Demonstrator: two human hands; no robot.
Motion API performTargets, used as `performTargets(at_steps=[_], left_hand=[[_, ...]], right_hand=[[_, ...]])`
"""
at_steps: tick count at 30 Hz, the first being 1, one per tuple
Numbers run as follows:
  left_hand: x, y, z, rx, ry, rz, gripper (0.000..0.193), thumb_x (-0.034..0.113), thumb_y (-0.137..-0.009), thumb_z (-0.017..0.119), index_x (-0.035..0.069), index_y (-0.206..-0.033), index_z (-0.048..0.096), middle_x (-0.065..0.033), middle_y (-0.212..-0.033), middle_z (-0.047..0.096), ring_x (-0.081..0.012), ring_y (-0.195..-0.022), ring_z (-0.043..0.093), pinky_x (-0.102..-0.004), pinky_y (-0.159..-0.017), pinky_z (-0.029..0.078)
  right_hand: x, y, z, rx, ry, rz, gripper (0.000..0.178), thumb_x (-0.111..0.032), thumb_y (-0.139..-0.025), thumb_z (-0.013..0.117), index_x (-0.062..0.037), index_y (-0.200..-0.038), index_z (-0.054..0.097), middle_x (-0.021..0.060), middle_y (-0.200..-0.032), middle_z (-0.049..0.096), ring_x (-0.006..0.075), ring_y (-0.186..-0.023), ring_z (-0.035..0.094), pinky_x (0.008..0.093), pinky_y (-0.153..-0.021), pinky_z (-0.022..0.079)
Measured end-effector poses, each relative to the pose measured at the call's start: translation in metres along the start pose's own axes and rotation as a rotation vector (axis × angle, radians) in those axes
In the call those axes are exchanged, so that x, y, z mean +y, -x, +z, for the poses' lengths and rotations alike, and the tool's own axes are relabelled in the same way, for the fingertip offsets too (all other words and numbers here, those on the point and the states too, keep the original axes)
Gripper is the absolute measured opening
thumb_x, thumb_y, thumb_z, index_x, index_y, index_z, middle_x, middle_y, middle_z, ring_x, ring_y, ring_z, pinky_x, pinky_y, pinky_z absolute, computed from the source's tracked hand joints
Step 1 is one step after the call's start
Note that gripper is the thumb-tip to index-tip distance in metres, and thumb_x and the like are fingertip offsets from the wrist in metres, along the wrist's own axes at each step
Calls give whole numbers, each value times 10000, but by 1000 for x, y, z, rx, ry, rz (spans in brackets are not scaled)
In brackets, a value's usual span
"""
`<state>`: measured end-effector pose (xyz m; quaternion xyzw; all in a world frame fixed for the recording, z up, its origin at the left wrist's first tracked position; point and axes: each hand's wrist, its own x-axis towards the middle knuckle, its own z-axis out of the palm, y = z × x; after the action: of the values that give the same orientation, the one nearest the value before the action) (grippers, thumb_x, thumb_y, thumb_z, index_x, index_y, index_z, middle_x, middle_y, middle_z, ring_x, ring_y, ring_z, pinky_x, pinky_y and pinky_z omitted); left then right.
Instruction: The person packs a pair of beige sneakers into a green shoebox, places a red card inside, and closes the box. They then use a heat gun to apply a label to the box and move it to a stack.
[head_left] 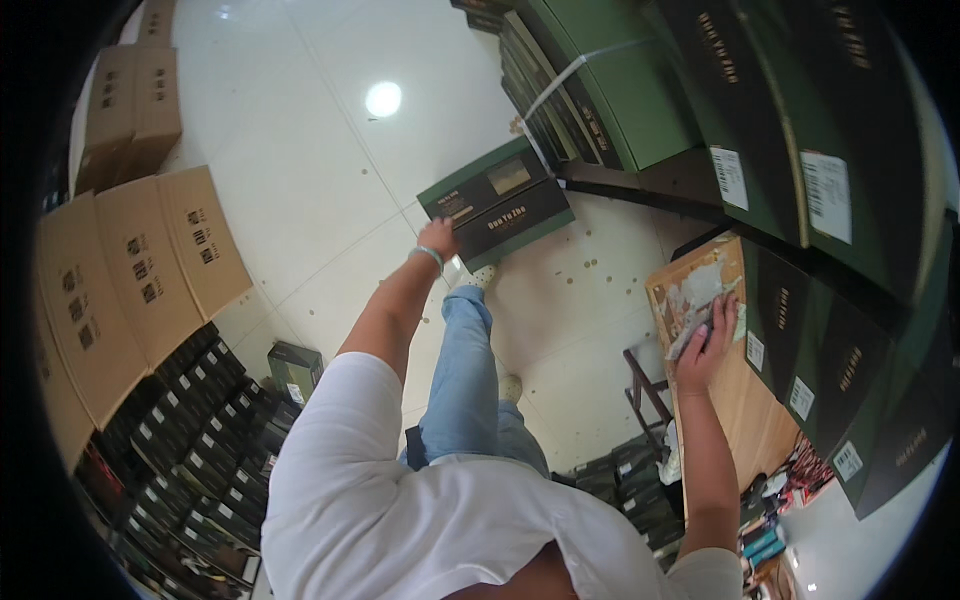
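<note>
A person's left hand (437,240), half-curled, reaches a floor-level dark green box (500,212) at 12 o'clock as the right hand (706,346), fingers extended, leans on a wooden counter (752,400) at 3 o'clock, seemingly for balance, any grip by either impossible to tell.

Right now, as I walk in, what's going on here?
A person in a white top is reaching forward with the left hand, which is at the near left end of a green-and-black box; whether it grips the box is hard to tell. The right hand is on a worn wooden surface, over something dark that I can't make out. Dark boxes stand on the right, and brown cartons on the left.
</note>
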<state>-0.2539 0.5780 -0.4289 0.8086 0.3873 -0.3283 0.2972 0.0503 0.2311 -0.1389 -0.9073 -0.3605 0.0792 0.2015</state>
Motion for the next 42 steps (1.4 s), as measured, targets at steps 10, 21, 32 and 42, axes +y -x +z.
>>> performTargets(at_steps=[10,21,32,42], left_hand=[[34,-118,34,47,-257,-125,942,586,-787,689,367,-1556,192,-189,-1632,79,-446,-1481,117,-720,-1108,114],[10,-140,5,-73,-461,5,1188,615,-586,822,412,-1550,157,-281,-1557,200,-526,-1412,213,-731,-1098,113],[-4,0,-22,541,13,-194,1167,457,-544,869,317,-1534,266,-381,-1440,258,-553,-1296,300,-651,-1052,230],[-10,369,-70,768,430,301,1199,330,-545,877,122,-1526,221,-334,-1533,88,-480,-1399,240,-537,-1125,305]], right_hand=[[0,5,-3,-53,119,31,465,-204,-1028,346,29,-1426,411,269,-1540,301,447,-1419,294,532,-1170,211],[-3,2,-5,-104,142,-7,469,-198,-1030,321,14,-1446,363,287,-1543,261,448,-1420,278,541,-1169,203],[4,-1,-4,-53,85,-38,447,-137,-985,376,48,-1386,445,289,-1512,336,478,-1402,296,551,-1165,203],[-16,11,-7,102,-1,83,497,-114,-930,465,-13,-1415,434,220,-1500,375,386,-1436,279,473,-1194,223]])
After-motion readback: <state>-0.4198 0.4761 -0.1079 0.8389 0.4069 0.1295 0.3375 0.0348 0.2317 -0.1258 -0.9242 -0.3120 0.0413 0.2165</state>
